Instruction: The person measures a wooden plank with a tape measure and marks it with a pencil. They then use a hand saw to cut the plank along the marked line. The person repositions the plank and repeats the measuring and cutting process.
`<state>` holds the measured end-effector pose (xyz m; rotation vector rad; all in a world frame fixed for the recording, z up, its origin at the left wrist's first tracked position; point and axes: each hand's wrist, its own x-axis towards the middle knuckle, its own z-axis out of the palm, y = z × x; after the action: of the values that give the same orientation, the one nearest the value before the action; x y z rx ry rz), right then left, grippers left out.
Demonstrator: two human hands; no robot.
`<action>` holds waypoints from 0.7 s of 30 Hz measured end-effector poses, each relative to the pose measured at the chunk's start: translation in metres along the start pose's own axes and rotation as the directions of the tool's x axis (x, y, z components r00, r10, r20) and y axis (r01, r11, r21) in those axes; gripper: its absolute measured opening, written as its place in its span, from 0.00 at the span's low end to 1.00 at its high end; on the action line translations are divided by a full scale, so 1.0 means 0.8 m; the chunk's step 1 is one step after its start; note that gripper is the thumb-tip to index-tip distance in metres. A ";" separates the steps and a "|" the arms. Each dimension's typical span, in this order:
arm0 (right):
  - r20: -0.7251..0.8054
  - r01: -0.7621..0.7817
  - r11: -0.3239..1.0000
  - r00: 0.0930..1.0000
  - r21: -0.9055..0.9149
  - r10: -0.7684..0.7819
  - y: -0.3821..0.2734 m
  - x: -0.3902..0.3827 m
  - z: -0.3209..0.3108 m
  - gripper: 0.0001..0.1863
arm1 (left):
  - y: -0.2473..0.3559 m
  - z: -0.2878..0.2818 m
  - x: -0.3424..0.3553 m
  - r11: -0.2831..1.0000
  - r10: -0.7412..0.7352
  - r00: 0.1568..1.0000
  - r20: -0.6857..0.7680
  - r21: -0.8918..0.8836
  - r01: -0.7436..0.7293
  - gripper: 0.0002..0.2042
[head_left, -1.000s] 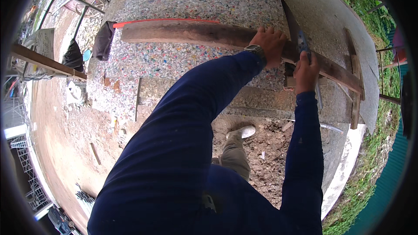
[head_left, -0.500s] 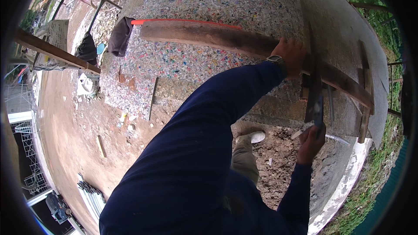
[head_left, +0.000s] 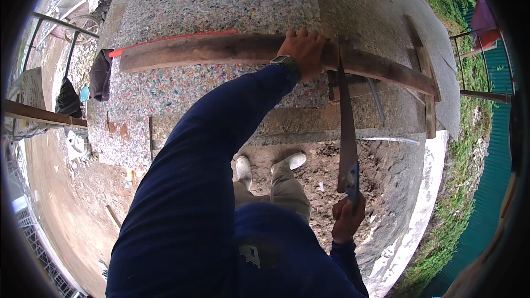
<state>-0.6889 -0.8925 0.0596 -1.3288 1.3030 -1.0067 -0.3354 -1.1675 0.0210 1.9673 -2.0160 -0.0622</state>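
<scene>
Head view: the left hand point(head_left: 305, 55) lies across the plank point(head_left: 204, 49), fingers slightly spread; held lower, the right hand point(head_left: 348, 218) curls its fingers around the saw point(head_left: 347, 132).

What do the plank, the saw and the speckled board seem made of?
Plank: wood, rough and unpainted, from its streaky brown surface. Saw: the blade looks like dull metal, thin and flat; the handle, probably plastic, from its bluish color. Speckled board: possibly pressed plastic scraps, judging by its multicolored flecks.
</scene>
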 end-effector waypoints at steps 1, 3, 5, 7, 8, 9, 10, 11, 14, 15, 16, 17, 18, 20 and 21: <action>0.013 0.011 1.000 1.000 -0.004 -0.011 0.003 0.012 0.006 0.30 | -0.001 -0.001 -0.004 1.000 0.004 1.000 -0.003 0.011 -0.004 0.38; 0.041 -0.009 0.999 0.999 -0.032 0.010 0.014 0.103 0.039 0.26 | -0.007 -0.003 -0.008 1.000 0.009 1.000 -0.008 0.024 -0.009 0.38; 0.093 0.069 0.997 0.993 -0.015 -0.067 0.019 0.250 0.100 0.17 | -0.005 -0.004 -0.007 1.000 0.024 1.000 0.015 -0.013 -0.023 0.38; 0.059 0.054 0.996 0.997 -0.068 -0.050 -0.020 0.357 0.163 0.14 | 0.000 -0.007 -0.001 0.999 0.036 0.999 0.022 -0.017 -0.036 0.37; 0.073 0.094 0.993 0.993 -0.069 -0.089 -0.019 0.370 0.163 0.14 | 0.003 -0.005 0.003 0.999 0.040 0.999 0.022 -0.017 -0.040 0.37; 0.081 0.132 0.989 0.989 -0.067 -0.127 -0.012 0.379 0.160 0.14 | 0.007 -0.004 0.006 0.999 0.051 0.998 0.024 -0.015 -0.051 0.37; 0.099 0.176 0.982 0.981 -0.065 -0.169 -0.014 0.383 0.163 0.14 | 0.005 -0.009 0.005 0.999 0.032 0.999 0.042 -0.022 -0.031 0.37; 0.106 0.152 0.987 0.984 -0.053 -0.146 -0.010 0.361 0.150 0.14 | 0.004 -0.014 0.002 0.999 0.016 0.998 0.061 -0.031 -0.014 0.37; 0.087 0.004 1.000 0.996 0.027 -0.006 0.007 0.208 0.100 0.17 | -0.015 -0.018 -0.008 1.000 -0.022 0.998 0.060 -0.015 0.023 0.37; 0.100 -0.021 0.999 0.995 0.047 0.017 0.015 0.152 0.064 0.19 | -0.012 -0.015 -0.004 1.000 -0.018 0.999 0.049 -0.020 0.019 0.37; 0.092 -0.015 0.999 0.996 0.030 0.013 0.020 0.099 0.030 0.22 | -0.008 -0.010 -0.002 1.000 -0.003 0.999 0.042 -0.029 0.004 0.37; 0.046 -0.091 0.995 0.995 0.035 0.089 0.012 0.051 0.008 0.26 | -0.006 -0.009 -0.003 1.000 -0.001 0.999 0.036 -0.015 0.001 0.38; 0.052 -0.047 0.996 0.998 0.080 0.043 -0.003 0.018 -0.002 0.26 | -0.008 -0.008 -0.002 1.000 -0.003 0.999 0.032 0.000 0.003 0.38; 0.012 -0.065 0.997 0.998 0.046 0.065 -0.021 0.008 0.001 0.27 | -0.006 -0.007 0.001 1.000 0.012 1.000 0.006 0.003 -0.012 0.38; 0.028 -0.078 0.996 0.997 0.053 0.076 -0.014 0.037 0.015 0.25 | -0.002 -0.004 -0.006 1.000 0.024 1.000 0.009 0.001 -0.024 0.38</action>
<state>-0.6726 -0.9214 0.0663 -1.2380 1.2897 -0.9620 -0.3331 -1.1621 0.0226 1.9464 -2.0446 -0.0644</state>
